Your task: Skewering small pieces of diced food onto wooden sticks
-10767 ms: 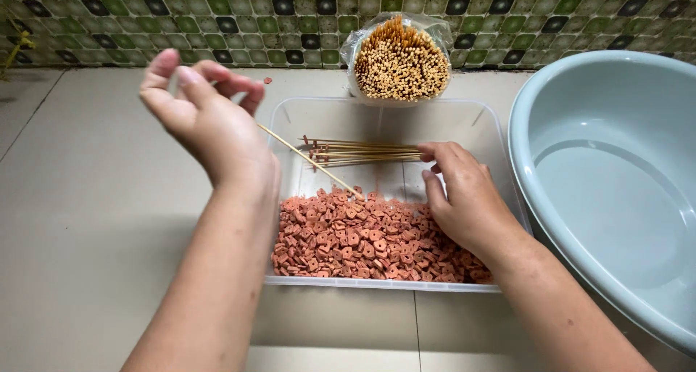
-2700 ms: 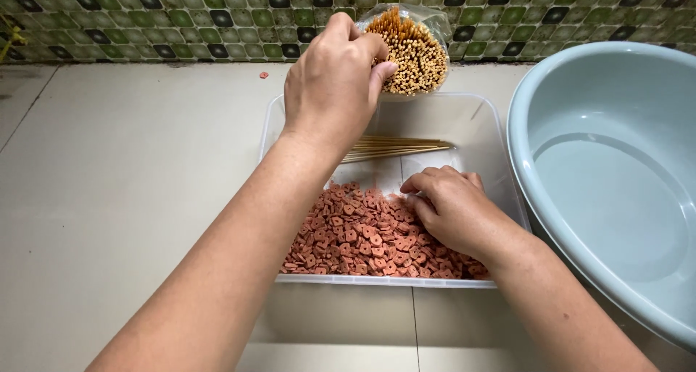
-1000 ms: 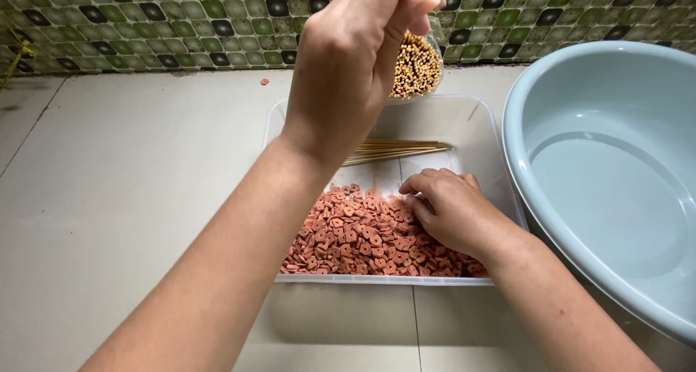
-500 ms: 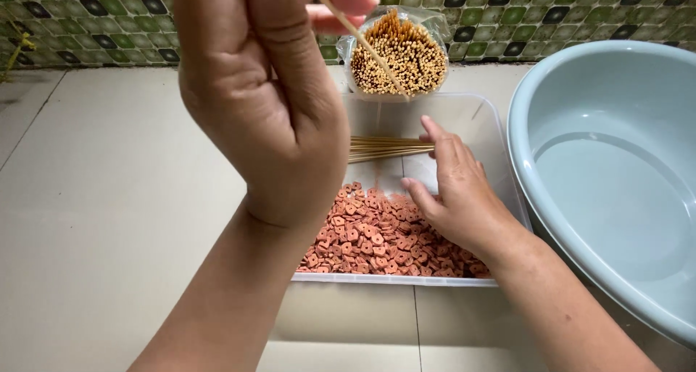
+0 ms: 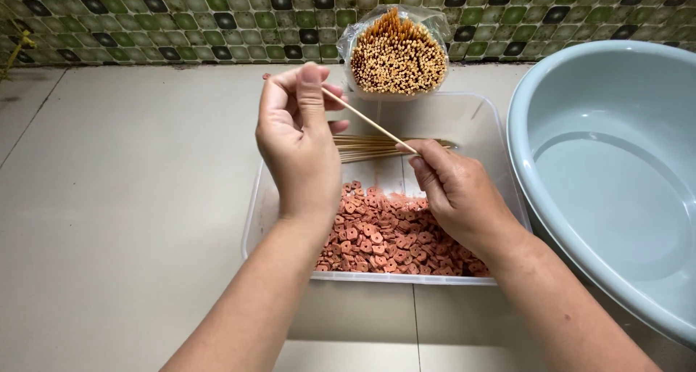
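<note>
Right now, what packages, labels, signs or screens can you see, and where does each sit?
Clear plastic bag of bamboo skewers: upright against the tiled wall, behind the tub; round bundle, tan ends showing.
Clear plastic tub: on the floor under both hands; rectangular, holds reddish-pink slices and loose skewers.
Labels, signs, screens: none in view.

A pale tiled floor (image 5: 130, 220) fills the frame, its grout lines running across the lower part and up the left side. At centre, a clear tub (image 5: 478, 118) sits on it. A bag of skewers (image 5: 395, 53) stands at top centre, touching the tub's far rim, against the mosaic wall (image 5: 181, 17). A grey-blue basin (image 5: 616, 176) rests at the right, just beside the tub.
</note>
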